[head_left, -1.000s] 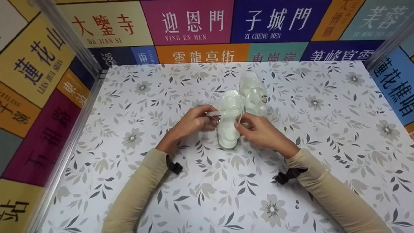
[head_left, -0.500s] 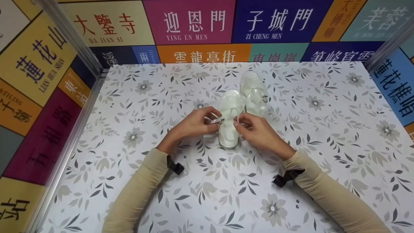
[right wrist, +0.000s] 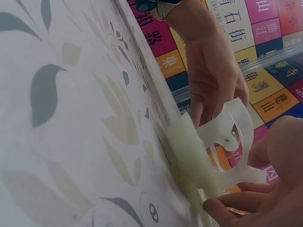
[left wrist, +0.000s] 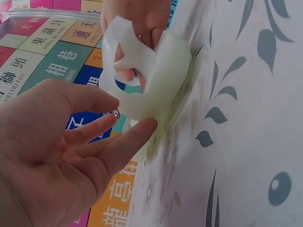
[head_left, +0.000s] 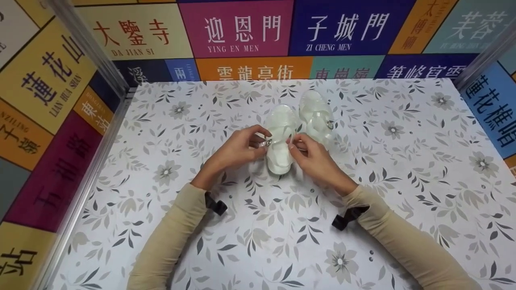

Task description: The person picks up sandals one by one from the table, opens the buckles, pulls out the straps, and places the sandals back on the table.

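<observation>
A pale, translucent jelly sandal [head_left: 278, 159] lies on the table between the two hands, toe pointing away. My left hand [head_left: 242, 147] is at its left side, with the small metal buckle [head_left: 267, 142] by the fingertips. In the left wrist view, the left thumb [left wrist: 144, 130] lies against the sandal's side and the index fingertip is at the buckle. My right hand [head_left: 312, 155] pinches the strap on the right side. In the right wrist view, the strap's end [right wrist: 227, 140] shows a small hole. A matching second sandal [head_left: 316, 110] lies behind, to the right.
The table's white cover [head_left: 258, 233] has a grey leaf and flower print. Colourful panels [head_left: 242, 30] with printed characters stand along the back and both sides. A black strap band [head_left: 215, 204] sits on each sleeve.
The near sandal has shifted slightly left and away, with both hands following. My left hand has brought the buckle from over the sandal to its left edge. The rear sandal stays put.
</observation>
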Available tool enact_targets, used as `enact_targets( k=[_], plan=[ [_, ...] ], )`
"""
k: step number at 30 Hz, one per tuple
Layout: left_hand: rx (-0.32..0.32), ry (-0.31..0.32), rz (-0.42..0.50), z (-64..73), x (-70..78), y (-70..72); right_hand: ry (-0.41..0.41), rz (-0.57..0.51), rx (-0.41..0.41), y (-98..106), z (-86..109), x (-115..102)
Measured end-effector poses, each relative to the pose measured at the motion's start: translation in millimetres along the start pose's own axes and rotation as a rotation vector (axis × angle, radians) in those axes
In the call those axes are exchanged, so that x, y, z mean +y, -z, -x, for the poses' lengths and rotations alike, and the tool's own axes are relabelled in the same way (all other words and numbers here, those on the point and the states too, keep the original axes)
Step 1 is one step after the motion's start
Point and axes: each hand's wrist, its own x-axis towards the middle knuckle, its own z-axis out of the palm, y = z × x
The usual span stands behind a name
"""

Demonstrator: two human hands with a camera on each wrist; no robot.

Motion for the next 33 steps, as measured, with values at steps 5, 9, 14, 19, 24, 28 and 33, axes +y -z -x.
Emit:
enact_targets(
  k=[5, 9, 14, 19, 24, 28, 33],
  plan=[
    [0.114, 0.01, 0.01, -8.9, -4.4, 1.9, 0.0, -0.088, 0.038, -11.3, -18.1, 0.3],
    [0.226, 0.028, 0.012, -18.0, -9.6, 2.0, 0.001, -0.129, 0.077, -19.2, -36.5, 0.4],
    [0.305, 0.026, 0.008, -27.4, -17.4, 2.0, -0.018, -0.196, 0.112, -25.1, -57.4, 3.4],
    [0.323, 0.04, 0.004, -33.8, -26.2, 0.9, -0.072, -0.168, 0.117, -28.3, -68.4, 10.6],
    [0.302, 0.059, -0.012, -33.7, -28.6, 1.2, -0.102, -0.13, 0.127, -29.2, -69.2, 11.3],
    [0.28, 0.083, 0.004, -33.4, -27.9, 1.8, -0.091, -0.179, 0.131, -26.5, -68.6, 11.1],
    [0.295, 0.116, -0.019, -31.6, -28.4, 3.0, -0.09, -0.175, 0.114, -21.9, -61.9, 10.2]
  ],
)
